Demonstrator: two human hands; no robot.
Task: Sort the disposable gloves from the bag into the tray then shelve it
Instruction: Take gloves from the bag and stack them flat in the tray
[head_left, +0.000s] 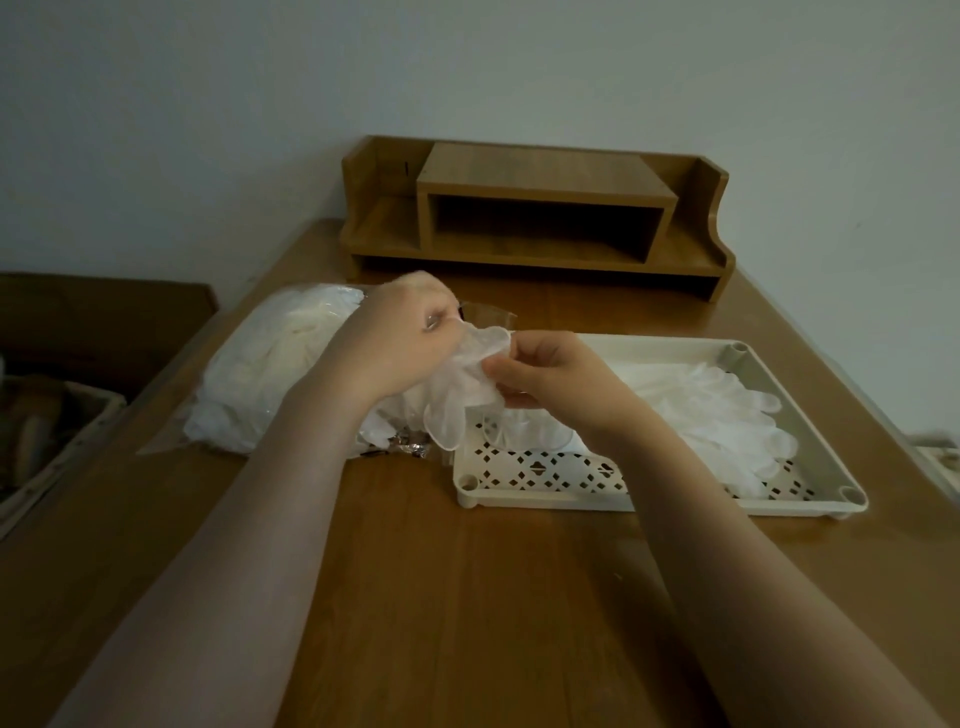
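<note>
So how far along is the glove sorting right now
Partly done. A few clear gloves already lie in the cream perforated tray. In hand: the left hand and right hand both grip one glove between bag and tray. Left: the plastic bag still looks full, and the tray has not gone onto the wooden desk shelf, whose opening stands empty.

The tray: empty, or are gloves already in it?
Not empty. Several clear gloves lie in the right part of the tray; its perforated near-left floor shows bare. Both hands hold another glove at its left edge.
</note>
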